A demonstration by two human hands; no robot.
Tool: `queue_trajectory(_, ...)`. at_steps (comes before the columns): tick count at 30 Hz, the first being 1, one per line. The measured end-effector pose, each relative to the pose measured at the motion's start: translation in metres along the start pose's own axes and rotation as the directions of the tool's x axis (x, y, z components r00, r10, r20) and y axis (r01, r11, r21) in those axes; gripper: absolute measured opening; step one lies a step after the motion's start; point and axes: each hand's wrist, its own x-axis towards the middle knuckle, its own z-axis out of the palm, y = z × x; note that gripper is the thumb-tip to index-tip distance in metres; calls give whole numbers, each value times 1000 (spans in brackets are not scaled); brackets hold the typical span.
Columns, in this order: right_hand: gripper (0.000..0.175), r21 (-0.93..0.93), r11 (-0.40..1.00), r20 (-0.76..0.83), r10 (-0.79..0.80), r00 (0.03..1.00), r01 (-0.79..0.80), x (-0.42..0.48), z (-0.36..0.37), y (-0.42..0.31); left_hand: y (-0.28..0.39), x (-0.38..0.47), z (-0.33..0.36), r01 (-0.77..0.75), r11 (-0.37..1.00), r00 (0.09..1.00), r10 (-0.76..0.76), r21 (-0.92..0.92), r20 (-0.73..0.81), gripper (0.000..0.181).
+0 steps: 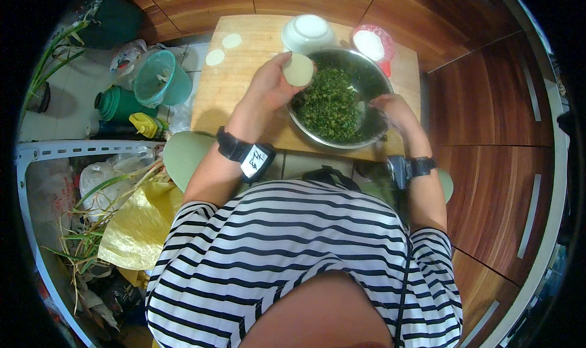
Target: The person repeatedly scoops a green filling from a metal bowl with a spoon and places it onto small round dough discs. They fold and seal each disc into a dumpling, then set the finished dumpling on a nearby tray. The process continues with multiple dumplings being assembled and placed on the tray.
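My left hand (277,82) holds a round, pale dough wrapper (298,70) at the left rim of a metal bowl (339,144). Chopped green filling (330,105) lies in the bowl. Over the bowl's right side is my right hand (391,110), its fingers reaching inside; whether they grip a utensil is unclear. Two more round wrappers, one (231,40) above the other (215,57), lie at the board's upper left. Behind the bowl stand an upturned white bowl (309,29) and a red-rimmed dish (387,41) with white powder (368,45).
The wooden board (206,105) fills the space before me. On the left floor stand a teal bin (181,84), a green container (120,103) and a yellow-capped bottle (145,124). A yellow bag (137,224) lies nearer. Wooden cabinets (485,100) border the right and back.
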Motion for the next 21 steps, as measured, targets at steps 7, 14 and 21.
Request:
queue_trajectory(7,20,241,969,11,52,999,-53,-33,-3,-33,-6,5,-3,20,999,995,-17,29,-100,39)
queue_trajectory(14,19,225,960,-73,-154,985,167,-59,12,-70,-19,9,-4,113,988,993,-115,-104,-13,36)
queue_trajectory(21,19,-341,750,-300,-658,691,567,-48,49,-63,-20,3,6,107,970,988,-80,-219,129,42)
